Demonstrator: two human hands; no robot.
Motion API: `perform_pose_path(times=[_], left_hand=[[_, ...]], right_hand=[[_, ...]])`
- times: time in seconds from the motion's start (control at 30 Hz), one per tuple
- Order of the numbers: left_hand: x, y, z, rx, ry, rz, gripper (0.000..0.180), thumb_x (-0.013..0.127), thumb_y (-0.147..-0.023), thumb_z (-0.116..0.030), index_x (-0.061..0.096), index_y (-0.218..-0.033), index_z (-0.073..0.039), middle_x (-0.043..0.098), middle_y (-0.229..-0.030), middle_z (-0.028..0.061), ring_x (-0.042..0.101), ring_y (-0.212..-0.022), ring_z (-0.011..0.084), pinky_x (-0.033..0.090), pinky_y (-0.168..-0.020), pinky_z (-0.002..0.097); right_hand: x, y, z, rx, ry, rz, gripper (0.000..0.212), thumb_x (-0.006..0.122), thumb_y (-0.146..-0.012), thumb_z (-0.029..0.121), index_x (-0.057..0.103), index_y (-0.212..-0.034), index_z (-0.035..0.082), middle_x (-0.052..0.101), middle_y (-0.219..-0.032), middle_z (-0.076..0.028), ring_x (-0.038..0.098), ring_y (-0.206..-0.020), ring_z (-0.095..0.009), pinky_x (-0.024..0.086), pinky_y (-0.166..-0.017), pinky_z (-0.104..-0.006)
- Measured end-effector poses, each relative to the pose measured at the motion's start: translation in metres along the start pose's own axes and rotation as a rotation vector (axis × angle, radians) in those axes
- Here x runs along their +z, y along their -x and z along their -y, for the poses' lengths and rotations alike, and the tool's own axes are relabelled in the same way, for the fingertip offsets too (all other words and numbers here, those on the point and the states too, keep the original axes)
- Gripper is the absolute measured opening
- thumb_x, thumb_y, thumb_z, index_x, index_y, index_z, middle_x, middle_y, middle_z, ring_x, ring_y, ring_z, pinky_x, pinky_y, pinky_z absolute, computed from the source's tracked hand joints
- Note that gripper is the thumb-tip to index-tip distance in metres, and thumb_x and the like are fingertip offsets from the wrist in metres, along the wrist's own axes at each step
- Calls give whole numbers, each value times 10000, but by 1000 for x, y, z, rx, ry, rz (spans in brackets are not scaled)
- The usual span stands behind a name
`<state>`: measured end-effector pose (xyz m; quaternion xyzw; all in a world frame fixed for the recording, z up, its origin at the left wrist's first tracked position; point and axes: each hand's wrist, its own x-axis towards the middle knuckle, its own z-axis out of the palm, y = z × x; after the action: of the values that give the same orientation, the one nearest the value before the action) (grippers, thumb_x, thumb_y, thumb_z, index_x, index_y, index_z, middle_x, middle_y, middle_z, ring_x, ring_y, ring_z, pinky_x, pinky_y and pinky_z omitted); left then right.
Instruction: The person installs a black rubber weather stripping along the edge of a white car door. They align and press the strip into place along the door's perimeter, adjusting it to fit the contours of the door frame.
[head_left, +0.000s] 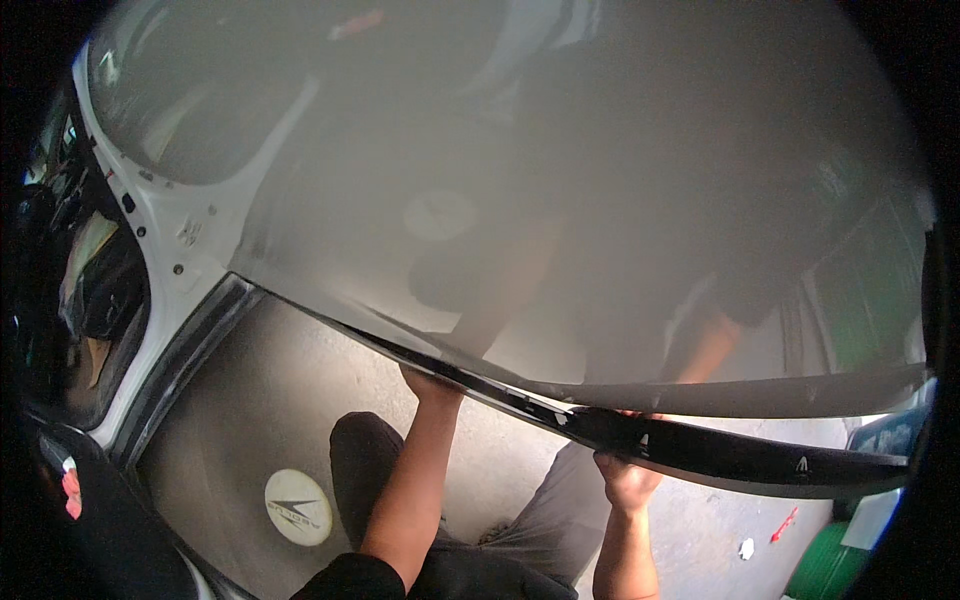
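A long black trim strip (700, 455) with small pale clips on it runs along the lower edge of a glossy grey car body panel (560, 200). Toward the right a narrow bright gap parts the strip from the panel; at the left the two meet. My left hand (433, 385) reaches up to the strip's middle stretch, its fingers hidden behind it. My right hand (630, 482) grips the thicker right part from below, thumb near the lower edge and fingertips just showing above. My forearms and the room reflect in the panel.
At the left is a white door frame (160, 250) with holes and a dark rubber seal (185, 365), the car's interior beyond it. A round white disc (298, 507) lies low left. A green container (830, 560), a red piece (785, 525) and a white scrap (746, 548) are at lower right.
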<state>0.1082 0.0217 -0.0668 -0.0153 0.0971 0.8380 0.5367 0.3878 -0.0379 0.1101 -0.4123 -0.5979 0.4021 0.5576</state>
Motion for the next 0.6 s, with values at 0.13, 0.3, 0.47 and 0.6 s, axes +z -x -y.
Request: perform_pose_path(times=[0.13,0.3,0.47,0.6], left_hand=[[39,14,8,-38,30,-79,525,402,-898,-491,543,-1181,-72,567,-1176,136,527,-1092,324,412,-957,505],[60,23,21,-26,124,2,521,411,-897,-479,536,-1183,-61,565,-1176,137,532,-1087,324,421,-951,505],[81,23,22,44,79,-84,422,402,-908,-418,580,-1056,-66,633,-980,105,635,-844,284,542,-740,437],[93,26,20,18,150,-160,417,408,-900,-402,591,-1042,-56,643,-914,96,649,-778,281,560,-653,424]], right_hand=[[-1,-1,14,154,-32,-3,517,788,-690,229,522,-1086,31,540,-968,-11,507,-871,-141,422,-813,-287],[7,3,12,73,-72,-79,515,786,-718,277,537,-1088,19,546,-976,-15,504,-870,-135,415,-803,-281],[15,12,-1,27,-132,-170,517,729,-798,270,488,-1159,-11,549,-1005,-45,509,-887,-144,430,-806,-282],[24,-1,-3,-195,-101,-196,445,709,-823,230,493,-1120,-20,570,-995,-57,536,-896,-159,442,-828,-300]])
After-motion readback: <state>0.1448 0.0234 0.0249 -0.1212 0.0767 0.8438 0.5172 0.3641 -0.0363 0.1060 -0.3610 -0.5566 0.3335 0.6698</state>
